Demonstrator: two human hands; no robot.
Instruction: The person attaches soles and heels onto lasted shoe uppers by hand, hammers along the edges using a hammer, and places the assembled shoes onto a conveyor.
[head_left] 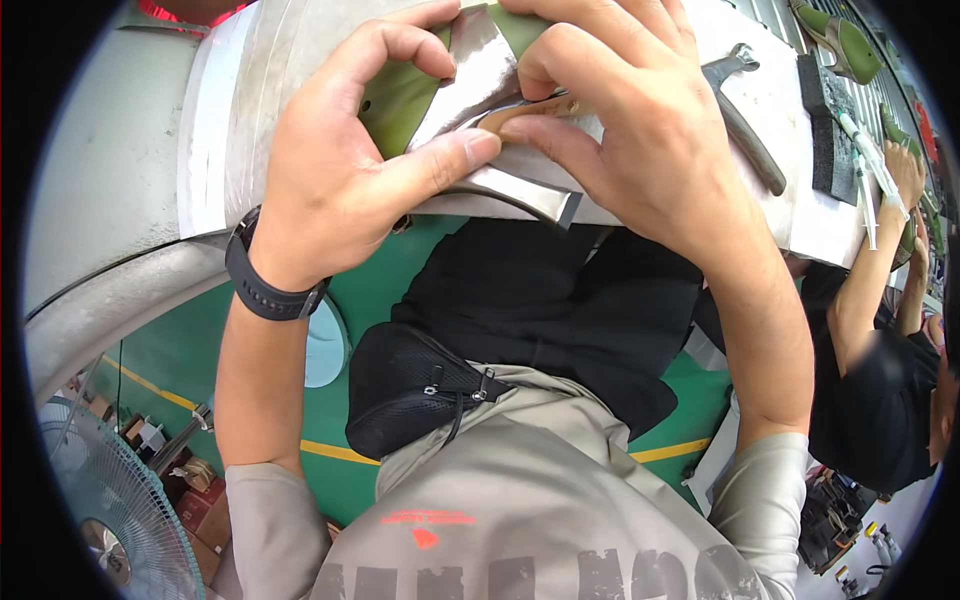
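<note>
Both hands are at a green shoe (400,105) with a shiny silver band (480,65) across it, over the near edge of the work table. My left hand (345,150) grips its left side, fingers curled over the top and thumb pressing near a tan strip (520,118). From the other side my right hand (640,120) closes on the shoe, its thumb and forefinger pinching the tan strip. Below the thumbs, a silver bar-like piece (515,190) with a flared, dark-edged end sticks out; whether it belongs to the shoe I cannot tell. Fingers hide much of the shoe.
On the white table (775,100) lies a hammer-like tool (750,140). Farther right are a dark foam block (830,135), clear syringe-like tubes (865,165) and another green shoe (850,45). A co-worker's arm (865,265) reaches in there. A fan (110,500) stands lower left.
</note>
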